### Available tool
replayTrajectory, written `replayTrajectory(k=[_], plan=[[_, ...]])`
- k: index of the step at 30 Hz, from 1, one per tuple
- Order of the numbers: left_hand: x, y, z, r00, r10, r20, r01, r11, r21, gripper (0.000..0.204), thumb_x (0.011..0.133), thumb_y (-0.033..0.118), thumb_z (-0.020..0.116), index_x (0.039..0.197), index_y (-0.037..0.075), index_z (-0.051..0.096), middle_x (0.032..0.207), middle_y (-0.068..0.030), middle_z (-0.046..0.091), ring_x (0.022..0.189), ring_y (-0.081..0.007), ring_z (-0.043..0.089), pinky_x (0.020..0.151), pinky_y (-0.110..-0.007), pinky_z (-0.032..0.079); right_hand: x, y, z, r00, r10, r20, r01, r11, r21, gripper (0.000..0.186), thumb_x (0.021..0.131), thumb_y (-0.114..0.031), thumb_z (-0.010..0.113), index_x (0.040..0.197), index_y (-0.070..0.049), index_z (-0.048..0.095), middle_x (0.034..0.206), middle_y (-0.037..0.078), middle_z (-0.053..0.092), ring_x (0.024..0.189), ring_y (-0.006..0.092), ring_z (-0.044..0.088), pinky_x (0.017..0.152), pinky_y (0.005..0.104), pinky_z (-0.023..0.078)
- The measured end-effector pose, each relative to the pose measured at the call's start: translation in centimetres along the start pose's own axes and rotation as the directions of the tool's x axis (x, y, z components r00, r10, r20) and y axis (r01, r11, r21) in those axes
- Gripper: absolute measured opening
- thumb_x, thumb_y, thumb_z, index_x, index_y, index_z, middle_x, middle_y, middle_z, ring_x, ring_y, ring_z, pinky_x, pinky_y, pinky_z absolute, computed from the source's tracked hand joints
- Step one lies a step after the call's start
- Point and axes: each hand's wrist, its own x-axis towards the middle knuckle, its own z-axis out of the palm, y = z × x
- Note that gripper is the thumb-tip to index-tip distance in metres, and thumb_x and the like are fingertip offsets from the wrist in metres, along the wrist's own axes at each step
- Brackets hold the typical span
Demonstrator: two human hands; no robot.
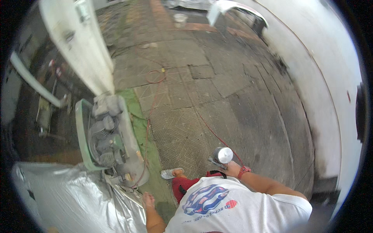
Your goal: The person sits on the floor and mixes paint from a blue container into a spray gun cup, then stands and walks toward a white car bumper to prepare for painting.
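Observation:
In my right hand [233, 169] is a spray gun [218, 162] with a round silver cup [223, 155] on top. My fingers wrap round its handle, which they mostly hide. A thin red air hose [211, 132] comes up to the gun and trails away over the floor. My left hand [148, 200] hangs low at my left side and appears to hold nothing. It is small and a little blurred, with the fingers loosely apart. Nearest to it are a crinkled silver sheet [89, 198] and the base of a green and grey air compressor [110, 136].
Green cloth [136, 112] lies beside the compressor. A white pillar [79, 46] stands behind it. Along the right runs a white wall [311, 66]. Farther off are a white car panel [237, 9] and a bucket [180, 19]. Red hose [156, 76] loops across the paved floor.

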Motion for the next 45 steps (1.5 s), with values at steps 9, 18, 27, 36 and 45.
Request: replayTrajectory(k=[9, 18, 27, 36, 45], plan=[[-8.9, -8.7, 16.0, 0.970, -0.006, 0.244, -0.155, 0.759, 0.632, 0.031, 0.109, 0.042, 0.054, 0.099, 0.013, 0.056, 0.072, -0.0011, 0.056, 0.057, -0.0131, 0.054, 0.045, -0.028, 0.042, -13.8, 19.1, 7.8, 0.962, 0.253, -0.104, -0.238, 0.962, 0.136, 0.034, 0.091, -0.026, 0.070, 0.119, -0.007, 0.070, 0.105, 0.026, 0.073, 0.098, 0.0461, 0.071, 0.088, 0.0546, 0.058], [-17.3, -9.8, 28.6, 0.849, -0.002, 0.528, -0.478, 0.420, 0.771, 0.037, 0.108, 0.034, 0.053, 0.077, 0.015, 0.054, 0.063, 0.0011, 0.049, 0.051, -0.0140, 0.047, 0.047, -0.032, 0.038, -28.7, 32.3, 10.8, 0.819, 0.524, -0.235, -0.459, 0.843, 0.281, 0.035, 0.094, -0.029, 0.067, 0.121, -0.006, 0.069, 0.115, 0.023, 0.071, 0.102, 0.0443, 0.069, 0.089, 0.0547, 0.057], [-14.0, -7.8, 38.2, 0.908, 0.098, 0.406, -0.418, 0.238, 0.877, 0.039, 0.106, 0.040, 0.057, 0.102, 0.004, 0.070, 0.080, -0.0049, 0.069, 0.070, -0.0188, 0.063, 0.067, -0.038, 0.050, -35.6, 34.1, 12.1, 0.538, 0.789, -0.296, -0.577, 0.601, 0.554, 0.055, 0.095, -0.027, 0.070, 0.143, -0.002, 0.058, 0.132, 0.032, 0.062, 0.120, 0.0489, 0.062, 0.103, 0.0551, 0.051], [-4.1, -1.4, 48.8, 0.911, -0.115, 0.395, -0.386, 0.096, 0.917, 0.050, 0.103, 0.048, 0.058, 0.113, 0.002, 0.074, 0.096, -0.0132, 0.077, 0.091, -0.0260, 0.072, 0.088, -0.043, 0.055, -23.7, 36.0, 6.7, 0.399, 0.845, -0.355, -0.565, 0.532, 0.631, 0.069, 0.095, -0.018, 0.069, 0.157, -0.003, 0.042, 0.151, 0.031, 0.050, 0.137, 0.0499, 0.050, 0.114, 0.0530, 0.044], [0.9, 15.0, 69.9, 0.876, 0.061, 0.479, -0.472, -0.100, 0.876, 0.057, 0.100, 0.051, 0.058, 0.130, 0.003, 0.070, 0.123, -0.0196, 0.074, 0.122, -0.0348, 0.068, 0.107, -0.044, 0.050, -6.0, 37.8, -5.5, 0.309, 0.794, -0.524, -0.382, 0.608, 0.696, 0.077, 0.095, -0.013, 0.066, 0.163, -0.004, 0.032, 0.159, 0.029, 0.045, 0.145, 0.0489, 0.044, 0.122, 0.0474, 0.037]])
